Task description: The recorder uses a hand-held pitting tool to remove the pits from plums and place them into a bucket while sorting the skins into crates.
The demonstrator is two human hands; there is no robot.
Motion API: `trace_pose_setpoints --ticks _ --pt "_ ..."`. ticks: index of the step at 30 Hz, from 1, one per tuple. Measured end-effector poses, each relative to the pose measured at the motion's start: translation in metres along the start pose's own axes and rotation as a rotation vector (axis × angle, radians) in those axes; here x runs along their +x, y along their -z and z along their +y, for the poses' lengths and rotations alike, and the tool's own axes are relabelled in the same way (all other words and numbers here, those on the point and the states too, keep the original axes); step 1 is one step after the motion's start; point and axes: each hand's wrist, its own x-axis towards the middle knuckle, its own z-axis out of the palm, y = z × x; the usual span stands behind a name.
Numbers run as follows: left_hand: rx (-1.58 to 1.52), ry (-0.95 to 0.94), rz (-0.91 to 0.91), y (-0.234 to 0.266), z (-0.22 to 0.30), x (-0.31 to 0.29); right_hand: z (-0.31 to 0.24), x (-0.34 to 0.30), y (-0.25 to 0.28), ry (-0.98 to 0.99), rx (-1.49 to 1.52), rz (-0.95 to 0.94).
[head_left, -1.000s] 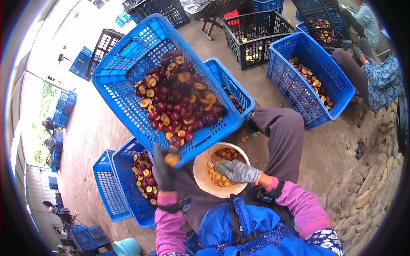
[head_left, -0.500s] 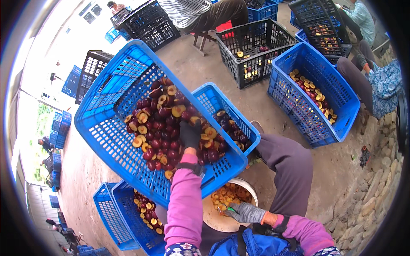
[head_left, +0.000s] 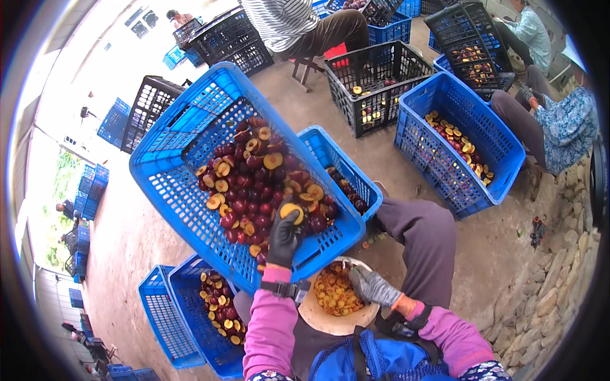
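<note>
My left hand (head_left: 285, 240), in a black glove, pinches a halved plum (head_left: 291, 213), its yellow cut face up. It is over the near end of a tilted blue crate (head_left: 184, 209) full of dark red plums (head_left: 251, 190), whole and halved. My right hand (head_left: 376, 287), in a grey glove, is curled at the right rim of a whitish bucket (head_left: 316, 319) between my legs. Orange-yellow fruit pieces (head_left: 338, 293) fill the bucket. The green-handled tool with a metal loop, seen in this hand earlier, is mostly hidden by its fingers now.
Behind the tilted crate is a smaller blue crate (head_left: 318, 147) with dark plums. Another blue crate (head_left: 182, 289) with halved plums stands at lower left. Right of centre are a blue crate (head_left: 427, 149) and a black crate (head_left: 346, 95). Co-workers sit beyond; a stone edge (head_left: 549, 298) runs at right.
My left hand has come back toward me from among the plums, now with a halved plum. My right hand has shifted up and right along the bucket, uncovering more of the fruit pieces.
</note>
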Motion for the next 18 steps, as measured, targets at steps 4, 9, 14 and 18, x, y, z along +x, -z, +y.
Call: trace_pose_setpoints --ticks 4,9,14,18 --pt "0.123 -0.207 0.071 -0.021 -0.003 -0.067 -0.060 0.024 0.062 -0.074 0.288 0.116" --pt "0.784 -0.474 -0.014 -0.081 0.005 -0.138 -0.071 0.019 0.067 0.163 -0.021 0.115" --pt "0.709 -0.482 -0.076 -0.083 -0.018 -0.162 -0.081 0.010 0.079 -0.046 0.087 -0.023" --pt "0.648 -0.642 -0.019 -0.098 -0.028 -0.171 -0.084 0.002 0.079 -0.075 0.137 0.032"
